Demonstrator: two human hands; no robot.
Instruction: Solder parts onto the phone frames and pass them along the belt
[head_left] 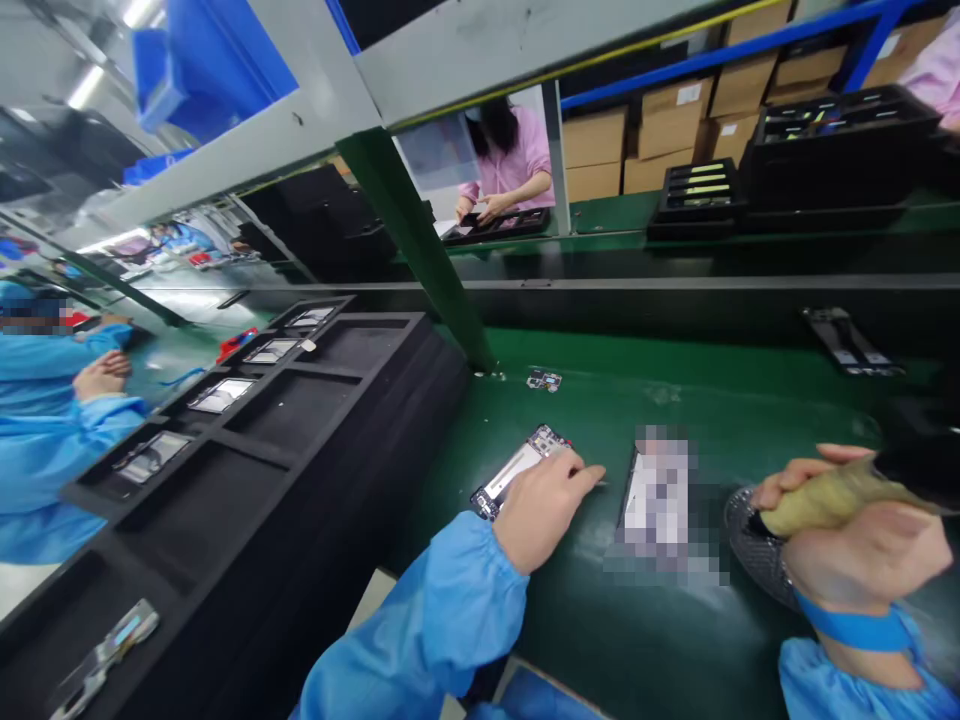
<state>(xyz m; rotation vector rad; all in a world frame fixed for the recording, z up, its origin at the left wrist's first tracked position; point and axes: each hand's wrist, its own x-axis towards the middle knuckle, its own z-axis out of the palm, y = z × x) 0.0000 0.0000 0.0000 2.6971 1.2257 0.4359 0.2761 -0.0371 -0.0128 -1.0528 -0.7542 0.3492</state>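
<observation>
A phone frame (pixel 516 472) lies flat on the green bench (pixel 600 640), right under the left hand (pixel 538 512). Its fingers (pixel 574 476) sit together on the frame's right end, but I cannot tell if they grip it. The right hand (pixel 862 555) curls shut around a soft yellow thing (pixel 829 500), over a round gray mesh pad (pixel 754 548). A blurred flat thing (pixel 656 500) lies between the hands. A black foam tray (pixel 247 480) sits to the left.

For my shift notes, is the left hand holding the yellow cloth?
No, the left hand rests on the phone body, while the right hand holds the yellow cloth.
</observation>
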